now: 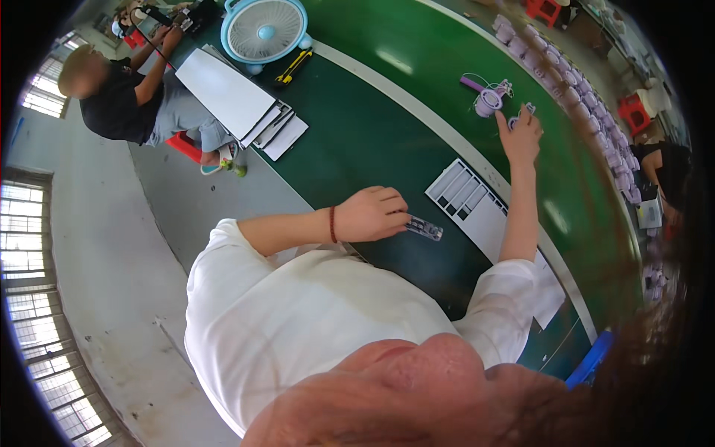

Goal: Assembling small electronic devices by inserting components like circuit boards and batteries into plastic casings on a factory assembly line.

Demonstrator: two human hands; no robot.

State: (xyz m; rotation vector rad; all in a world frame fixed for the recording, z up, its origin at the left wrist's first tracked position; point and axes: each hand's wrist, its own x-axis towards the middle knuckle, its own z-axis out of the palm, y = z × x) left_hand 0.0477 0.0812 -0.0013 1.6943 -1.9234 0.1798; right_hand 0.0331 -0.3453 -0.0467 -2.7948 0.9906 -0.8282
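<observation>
My left hand (376,214) is closed around one end of a small, narrow dark piece with greyish, shiny detail (424,228), above the dark green tabletop (365,149). My right hand (521,139) stretches over the green belt, thumb and fingers apart. At its fingertips is a small purple part (529,109), partly hidden; whether the fingers touch it I cannot tell. Just left of that hand lies a round purple fan-like unit (488,101) with a thin white wire and a purple bar. A white slotted tray (465,195) lies between my arms.
A blue desk fan (266,31), a yellow-and-black cutter (293,67) and stacked white sheets (227,89) are at the table's far left. A person in dark clothes (123,97) sits beyond. Rows of purple units (573,89) line the belt's far side. Something blue (590,359) is at lower right.
</observation>
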